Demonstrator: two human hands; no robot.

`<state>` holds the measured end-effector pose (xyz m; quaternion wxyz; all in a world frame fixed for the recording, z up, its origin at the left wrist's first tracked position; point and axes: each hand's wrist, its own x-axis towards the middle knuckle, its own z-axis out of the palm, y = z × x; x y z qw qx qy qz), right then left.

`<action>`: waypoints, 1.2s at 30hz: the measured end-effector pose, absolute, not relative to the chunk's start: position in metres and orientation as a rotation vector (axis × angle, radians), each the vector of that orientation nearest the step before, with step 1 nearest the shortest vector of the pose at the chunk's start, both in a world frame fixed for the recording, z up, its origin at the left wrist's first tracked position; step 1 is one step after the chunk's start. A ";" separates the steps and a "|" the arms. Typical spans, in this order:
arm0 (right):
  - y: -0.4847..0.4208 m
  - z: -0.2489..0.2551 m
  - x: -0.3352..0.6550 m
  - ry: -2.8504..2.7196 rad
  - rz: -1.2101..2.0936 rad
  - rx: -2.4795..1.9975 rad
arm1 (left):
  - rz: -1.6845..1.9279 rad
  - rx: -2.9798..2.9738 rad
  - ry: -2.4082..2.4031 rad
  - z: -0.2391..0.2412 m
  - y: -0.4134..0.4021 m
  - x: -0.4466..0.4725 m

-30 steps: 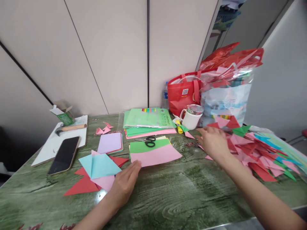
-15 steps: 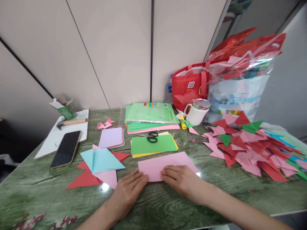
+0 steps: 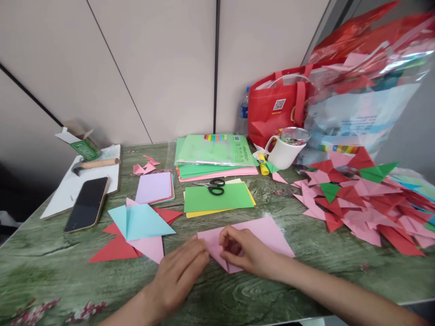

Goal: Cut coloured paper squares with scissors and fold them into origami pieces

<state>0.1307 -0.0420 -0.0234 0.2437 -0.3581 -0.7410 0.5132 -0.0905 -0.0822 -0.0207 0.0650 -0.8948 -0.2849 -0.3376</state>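
A pink sheet of paper [image 3: 268,235] lies on the tabletop in front of me, its left front corner turned into a slanted fold. My left hand [image 3: 183,267] rests along the sheet's left edge, fingers stretched out and side by side. Over the folded part, my right hand [image 3: 243,249] is curled, with thumb and forefinger at the paper; the exact contact of the fingertips is partly hidden. Just behind the sheet, black-handled scissors [image 3: 216,187] lie on green paper [image 3: 217,199]. Folded blue, pink and red pieces [image 3: 146,222] lie left of my left hand.
A big heap of folded red and pink paper [image 3: 360,199] covers the right side. Behind stand a white mug [image 3: 287,151], a red bag [image 3: 275,111] and a glue stick [image 3: 263,165]. At left are a phone [image 3: 87,203], a hammer [image 3: 97,165] and lilac paper squares [image 3: 154,187].
The pink sheet's left front corner now shows a slanted fold. My right hand has gone from lying flat on the sheet to curled fingers at the fold. The view has shifted slightly.
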 end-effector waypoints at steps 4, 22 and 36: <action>-0.039 -0.025 0.130 -1.912 1.516 -0.969 | -0.595 -2.858 -0.645 -0.009 -0.087 -0.091; -0.023 -0.028 0.165 -2.452 0.779 -0.727 | -0.156 -2.874 -0.760 -0.012 -0.072 -0.078; -0.017 -0.034 0.165 -2.444 0.849 -0.646 | -0.398 -2.730 -0.774 -0.022 -0.080 -0.075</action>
